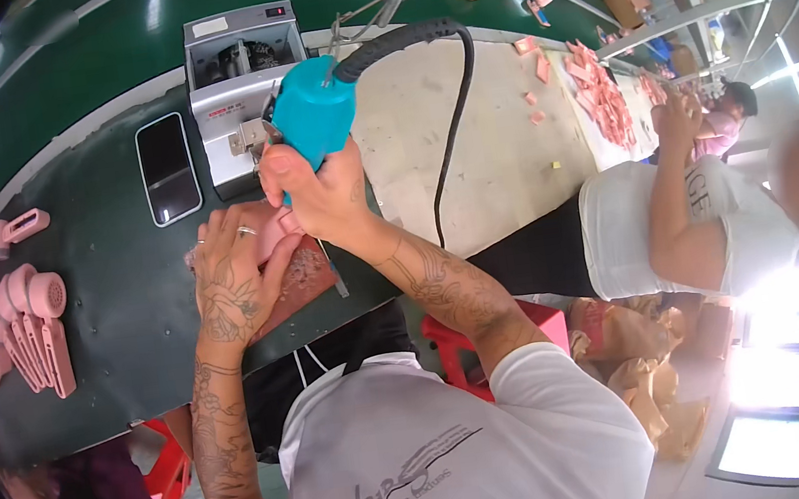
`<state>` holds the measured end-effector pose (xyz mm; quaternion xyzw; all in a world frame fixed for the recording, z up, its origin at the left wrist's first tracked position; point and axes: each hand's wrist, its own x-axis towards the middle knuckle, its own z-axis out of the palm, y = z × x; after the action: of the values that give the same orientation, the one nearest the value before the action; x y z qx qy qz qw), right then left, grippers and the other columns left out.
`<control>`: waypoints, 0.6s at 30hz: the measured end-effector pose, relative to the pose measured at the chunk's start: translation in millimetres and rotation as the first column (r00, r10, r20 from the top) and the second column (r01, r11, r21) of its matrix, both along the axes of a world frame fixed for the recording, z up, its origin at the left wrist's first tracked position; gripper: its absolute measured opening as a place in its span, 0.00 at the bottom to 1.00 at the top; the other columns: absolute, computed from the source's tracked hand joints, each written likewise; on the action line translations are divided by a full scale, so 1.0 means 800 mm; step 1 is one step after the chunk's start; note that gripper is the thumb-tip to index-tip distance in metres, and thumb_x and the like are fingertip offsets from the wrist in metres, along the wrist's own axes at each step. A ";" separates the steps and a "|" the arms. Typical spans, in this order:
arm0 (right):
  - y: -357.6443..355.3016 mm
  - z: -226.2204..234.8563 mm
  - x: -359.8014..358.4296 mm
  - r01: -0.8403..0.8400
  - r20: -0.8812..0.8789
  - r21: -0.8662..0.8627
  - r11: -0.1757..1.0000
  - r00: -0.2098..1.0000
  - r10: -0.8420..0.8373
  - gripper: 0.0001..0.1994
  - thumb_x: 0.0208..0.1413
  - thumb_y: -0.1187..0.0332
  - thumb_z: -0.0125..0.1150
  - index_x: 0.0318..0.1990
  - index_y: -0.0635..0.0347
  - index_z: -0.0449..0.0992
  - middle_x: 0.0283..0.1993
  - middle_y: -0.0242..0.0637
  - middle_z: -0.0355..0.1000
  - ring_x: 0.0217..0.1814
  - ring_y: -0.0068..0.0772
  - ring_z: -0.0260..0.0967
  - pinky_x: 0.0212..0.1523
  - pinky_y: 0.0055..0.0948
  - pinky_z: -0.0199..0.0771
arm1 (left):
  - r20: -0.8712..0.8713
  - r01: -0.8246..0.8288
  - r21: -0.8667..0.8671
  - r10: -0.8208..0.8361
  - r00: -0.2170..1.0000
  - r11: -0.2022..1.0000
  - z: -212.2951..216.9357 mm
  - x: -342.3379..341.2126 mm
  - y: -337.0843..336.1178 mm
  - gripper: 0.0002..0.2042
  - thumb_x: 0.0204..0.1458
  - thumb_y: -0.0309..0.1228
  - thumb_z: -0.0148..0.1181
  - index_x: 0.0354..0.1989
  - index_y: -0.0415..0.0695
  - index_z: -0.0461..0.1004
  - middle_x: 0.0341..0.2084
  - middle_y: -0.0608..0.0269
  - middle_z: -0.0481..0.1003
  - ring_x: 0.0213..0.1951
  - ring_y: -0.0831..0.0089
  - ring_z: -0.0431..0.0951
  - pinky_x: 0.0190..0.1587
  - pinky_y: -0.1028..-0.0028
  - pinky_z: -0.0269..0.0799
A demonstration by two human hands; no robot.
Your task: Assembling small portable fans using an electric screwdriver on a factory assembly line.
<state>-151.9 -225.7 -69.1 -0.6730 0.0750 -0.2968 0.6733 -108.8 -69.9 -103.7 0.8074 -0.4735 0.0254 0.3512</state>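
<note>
A teal electric screwdriver [313, 109] is gripped in my right hand [317, 195], its thumb along the side and its body leaning over the work. Under it lies a pink plastic part [278, 227], which my left hand [232, 266] steadies with its fingers pressed against it. Both sit over a pink mat [307, 277] with small clear bits scattered on it. The screwdriver's tip is mostly hidden by my right hand, so I cannot tell whether it touches the part. Just beyond my hands stands a grey screw feeder [226, 121], partly covered by the screwdriver.
A phone [169, 169] lies left of the feeder. Several pink fan-shaped housings [32, 298] are piled at the far left. The screwdriver's black cable [462, 110] loops rightward. Pink pieces [599, 97] heap near a co-worker [689, 221]. A green conveyor [119, 34] runs behind.
</note>
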 end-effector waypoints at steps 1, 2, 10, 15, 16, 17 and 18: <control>-0.006 -0.002 -0.002 0.009 0.005 0.000 1.000 1.000 -0.009 0.09 0.62 0.69 0.63 0.30 0.62 0.75 0.19 0.27 0.71 0.20 0.15 0.65 0.22 0.23 0.63 | -0.037 0.019 0.001 -0.019 0.999 1.000 0.003 0.000 -0.003 0.19 0.55 0.41 0.67 0.45 0.36 0.80 0.42 0.48 0.74 0.47 0.49 0.72 0.50 0.54 0.67; -0.012 -0.009 -0.004 -0.009 0.000 -0.048 0.999 1.000 0.009 0.13 0.66 0.63 0.60 0.34 0.64 0.73 0.21 0.29 0.70 0.22 0.18 0.66 0.24 0.24 0.65 | -0.031 0.024 0.005 -0.024 0.999 1.000 0.003 0.000 -0.005 0.19 0.55 0.41 0.67 0.45 0.36 0.80 0.42 0.48 0.74 0.47 0.49 0.72 0.50 0.54 0.67; -0.012 0.017 0.001 0.035 -0.015 -0.065 0.997 0.999 -0.036 0.26 0.67 0.45 0.58 0.44 0.65 0.75 0.23 0.33 0.71 0.24 0.25 0.69 0.27 0.26 0.70 | -0.056 0.024 0.016 -0.023 0.998 1.000 0.006 0.003 0.001 0.17 0.56 0.41 0.64 0.49 0.44 0.81 0.42 0.53 0.75 0.47 0.52 0.73 0.53 0.55 0.68; -0.027 0.028 0.039 0.095 0.156 -0.124 0.988 0.985 -0.075 0.26 0.68 0.45 0.56 0.45 0.66 0.72 0.25 0.34 0.69 0.25 0.28 0.70 0.28 0.28 0.70 | -0.098 0.053 -0.038 -0.056 0.994 0.998 -0.006 0.001 0.006 0.16 0.58 0.40 0.59 0.50 0.48 0.81 0.44 0.57 0.75 0.49 0.55 0.73 0.54 0.56 0.68; -0.028 0.028 0.049 0.095 0.182 -0.134 0.986 0.981 -0.069 0.26 0.68 0.46 0.56 0.45 0.66 0.71 0.26 0.34 0.69 0.26 0.29 0.70 0.28 0.28 0.71 | -0.083 0.062 -0.043 -0.065 0.994 0.997 -0.007 0.003 0.007 0.16 0.58 0.39 0.59 0.50 0.47 0.81 0.44 0.58 0.75 0.49 0.55 0.73 0.55 0.56 0.68; -0.027 0.021 0.054 0.062 0.208 -0.127 0.990 0.978 -0.035 0.24 0.68 0.48 0.57 0.44 0.66 0.69 0.26 0.35 0.68 0.25 0.29 0.69 0.28 0.29 0.71 | -0.068 0.073 -0.049 -0.076 0.995 0.996 -0.007 0.004 0.008 0.16 0.58 0.39 0.58 0.51 0.47 0.81 0.44 0.58 0.75 0.49 0.56 0.73 0.55 0.56 0.68; -0.025 0.014 0.055 0.060 0.209 -0.129 0.990 0.977 -0.032 0.24 0.68 0.48 0.57 0.44 0.66 0.69 0.26 0.35 0.68 0.25 0.29 0.69 0.28 0.29 0.71 | -0.067 0.071 -0.052 -0.074 0.995 0.996 -0.007 0.004 0.009 0.16 0.58 0.39 0.58 0.51 0.47 0.81 0.44 0.58 0.75 0.49 0.56 0.73 0.55 0.56 0.68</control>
<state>-107.8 -245.6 -57.9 -0.6805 0.0000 -0.3849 0.6235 -105.8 -63.0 -109.0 0.7812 -0.4893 -0.0033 0.3876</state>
